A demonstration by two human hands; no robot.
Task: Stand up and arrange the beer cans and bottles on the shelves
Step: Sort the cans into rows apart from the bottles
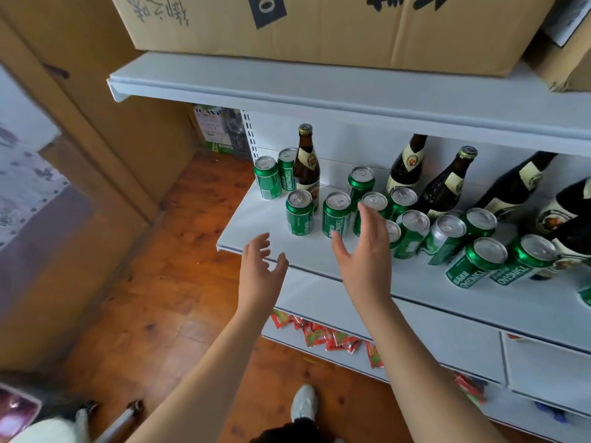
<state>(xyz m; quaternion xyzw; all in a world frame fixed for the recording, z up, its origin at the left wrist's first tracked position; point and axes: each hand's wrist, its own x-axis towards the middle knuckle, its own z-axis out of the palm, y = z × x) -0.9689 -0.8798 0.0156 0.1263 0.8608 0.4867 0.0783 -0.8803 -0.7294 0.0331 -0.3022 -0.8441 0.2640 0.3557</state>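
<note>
Green aluminium beer cans [336,214] with silver pull-tab lids stand upright on the smooth white metal shelf [256,225], cylindrical and glossy, loosely grouped towards its left and middle. Dark brown glass beer bottles [307,167] with cream labels and slim necks stand behind them against the white back panel; those further right appear tilted under the wide lens. My right hand [364,251] hovers just in front of the middle cans, fingers straight and spread, holding nothing; whether its fingertips touch a can, I cannot tell. My left hand [260,266] floats over the shelf's front edge, fingers loosely curved and parted, empty, apart from the nearest can. Matte brown corrugated cardboard boxes [319,27] rest on the upper white shelf [287,87]. Red crinkled foil snack packets [332,338] lie on a lower level, above the varnished wooden floor [160,282].
</note>
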